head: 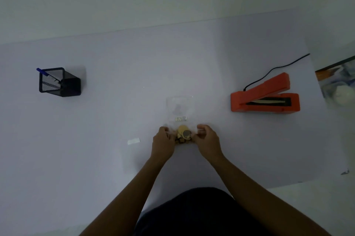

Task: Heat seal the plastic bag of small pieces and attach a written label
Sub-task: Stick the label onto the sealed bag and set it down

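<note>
A clear plastic bag (180, 108) lies flat on the white table, its far end pointing away from me. Small yellow and tan pieces (183, 135) are bunched at its near end. A small printed sticker (181, 119) sits on the bag's middle. My left hand (163, 142) pinches the bag's near left side and my right hand (208, 140) pinches its near right side, the pieces between them. A blank white label strip (133, 141) lies on the table just left of my left hand. An orange heat sealer (266, 95) stands to the right with its lid raised.
A black mesh pen holder (59, 82) with a blue pen (41, 70) stands at the far left. The sealer's black cord (276, 68) runs off toward the table's right edge. Cluttered items (340, 82) lie beyond that edge.
</note>
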`<state>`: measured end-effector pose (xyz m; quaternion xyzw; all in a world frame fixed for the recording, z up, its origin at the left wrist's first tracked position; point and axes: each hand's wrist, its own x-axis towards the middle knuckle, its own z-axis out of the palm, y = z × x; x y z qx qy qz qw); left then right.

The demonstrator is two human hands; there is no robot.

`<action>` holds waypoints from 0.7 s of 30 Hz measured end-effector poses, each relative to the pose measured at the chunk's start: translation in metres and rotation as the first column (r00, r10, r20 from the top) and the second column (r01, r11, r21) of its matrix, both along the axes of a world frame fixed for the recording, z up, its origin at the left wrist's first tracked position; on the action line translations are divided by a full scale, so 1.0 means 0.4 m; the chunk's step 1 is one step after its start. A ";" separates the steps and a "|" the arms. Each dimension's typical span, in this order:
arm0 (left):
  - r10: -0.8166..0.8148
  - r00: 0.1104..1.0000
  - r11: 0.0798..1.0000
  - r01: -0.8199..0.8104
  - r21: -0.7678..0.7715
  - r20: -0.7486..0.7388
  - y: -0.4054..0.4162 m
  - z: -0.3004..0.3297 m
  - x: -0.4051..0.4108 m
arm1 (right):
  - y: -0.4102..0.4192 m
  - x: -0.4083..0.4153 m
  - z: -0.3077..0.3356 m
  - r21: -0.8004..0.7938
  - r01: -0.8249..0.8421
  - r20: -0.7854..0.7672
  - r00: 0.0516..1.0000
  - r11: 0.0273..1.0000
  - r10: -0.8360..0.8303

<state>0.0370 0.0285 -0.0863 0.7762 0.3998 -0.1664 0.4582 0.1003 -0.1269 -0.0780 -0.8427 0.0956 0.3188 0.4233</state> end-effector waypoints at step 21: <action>0.139 0.986 0.983 -0.149 0.110 0.095 0.343 0.008 0.412 | 0.405 0.436 -0.032 0.065 -0.063 0.147 0.988 0.996 0.053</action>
